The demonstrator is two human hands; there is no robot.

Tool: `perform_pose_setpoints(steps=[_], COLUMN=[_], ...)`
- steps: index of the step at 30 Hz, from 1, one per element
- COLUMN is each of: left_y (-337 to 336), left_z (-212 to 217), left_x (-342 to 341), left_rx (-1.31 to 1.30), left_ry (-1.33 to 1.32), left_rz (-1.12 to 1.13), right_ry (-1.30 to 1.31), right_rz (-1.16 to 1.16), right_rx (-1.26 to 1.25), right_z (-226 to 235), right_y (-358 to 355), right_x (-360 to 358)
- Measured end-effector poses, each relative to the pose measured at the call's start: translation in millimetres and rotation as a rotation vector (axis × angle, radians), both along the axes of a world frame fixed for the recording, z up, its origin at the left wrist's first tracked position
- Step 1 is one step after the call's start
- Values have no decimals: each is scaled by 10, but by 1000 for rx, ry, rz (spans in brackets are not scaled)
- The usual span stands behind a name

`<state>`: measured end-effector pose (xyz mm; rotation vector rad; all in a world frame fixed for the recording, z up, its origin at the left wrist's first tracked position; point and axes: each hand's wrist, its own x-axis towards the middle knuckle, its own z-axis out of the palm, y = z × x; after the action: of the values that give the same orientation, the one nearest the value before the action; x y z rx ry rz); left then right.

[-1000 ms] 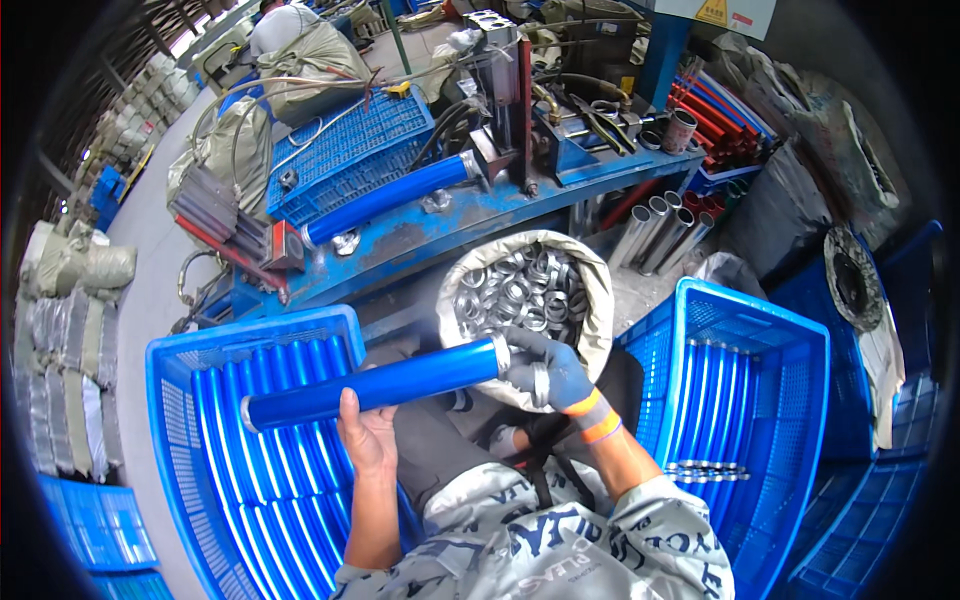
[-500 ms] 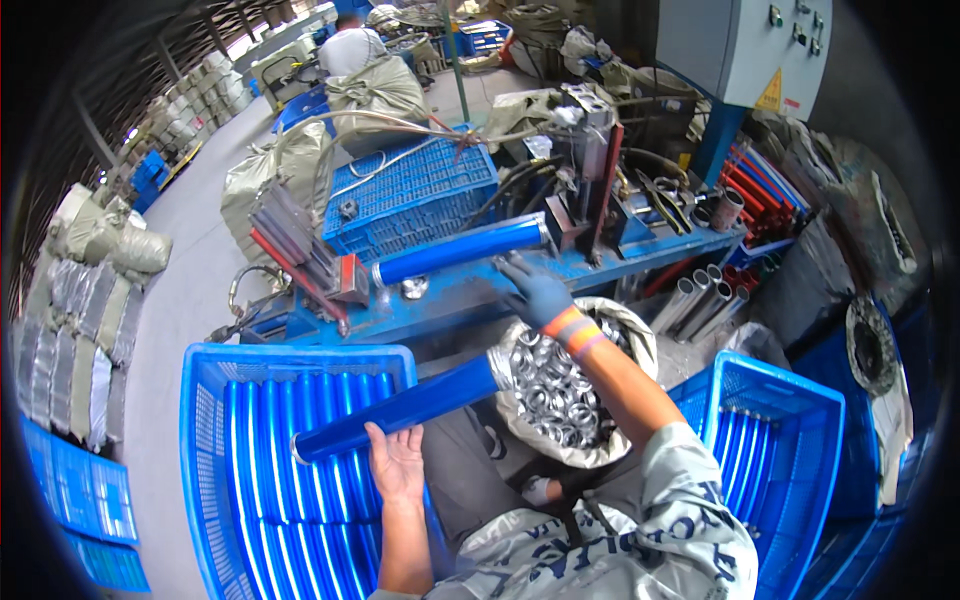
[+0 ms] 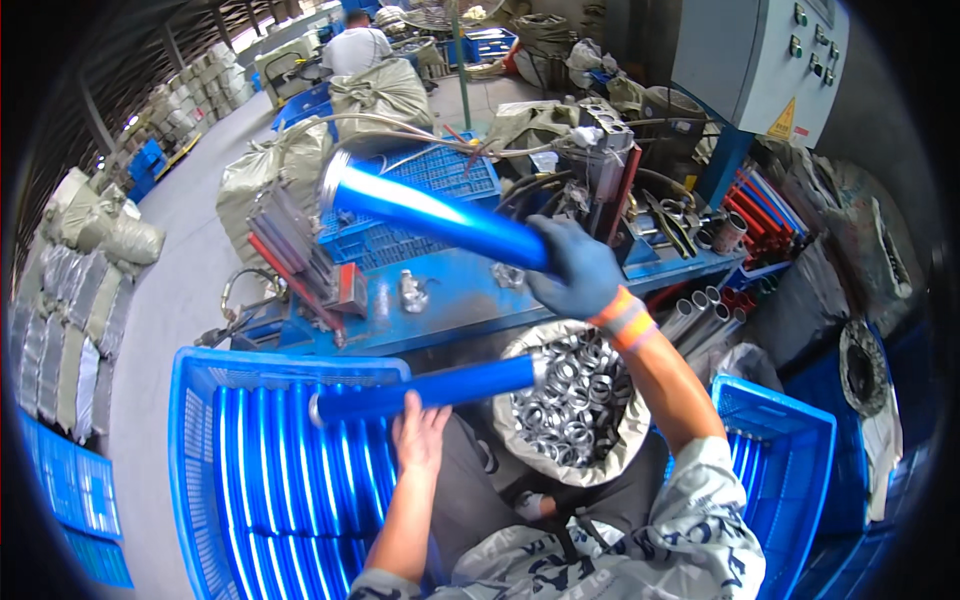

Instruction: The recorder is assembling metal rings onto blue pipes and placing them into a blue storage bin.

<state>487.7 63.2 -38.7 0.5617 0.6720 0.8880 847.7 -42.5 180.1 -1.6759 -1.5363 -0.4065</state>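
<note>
My right hand, in a grey-blue glove with an orange cuff, is closed round the near end of a blue tube. That tube is raised and tilted above the blue machine bench, and a silvery metal ring caps its far left end. My bare left hand holds a second blue tube from below, with its fingers partly hidden by it. This lower tube has metal ends; its left end is over the crate of tubes and its right end reaches the sack of rings.
On the left, a blue crate holds rows of blue tubes. A white sack of metal rings stands between my knees. Another crate is at right. A control box overhangs the bench, and a person sits far off.
My right hand has closed on the tube from the bench and lifted it up toward me. My left hand and its tube have shifted slightly right and up.
</note>
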Motion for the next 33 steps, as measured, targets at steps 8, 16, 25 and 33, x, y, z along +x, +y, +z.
perform_pose_setpoints(steps=[8,16,25,33], left_y=[1574,1808,1562,2670], left_z=[47,-570,-716,-862], left_x=[2815,3134,3584,3019], left_rx=[77,-13,-17,-112], left_ry=[-88,65,59,260], left_rz=[19,30,-11,-550], right_ry=[925,1102,661,767], right_rz=[-100,-551,-1231,-1588], right_rx=[515,491,271,-344], right_z=[-435,-1125,-2011,-2878], right_y=[-2713,-4726,-6809,-7059], right_x=[-440,-827,-1419,-1804])
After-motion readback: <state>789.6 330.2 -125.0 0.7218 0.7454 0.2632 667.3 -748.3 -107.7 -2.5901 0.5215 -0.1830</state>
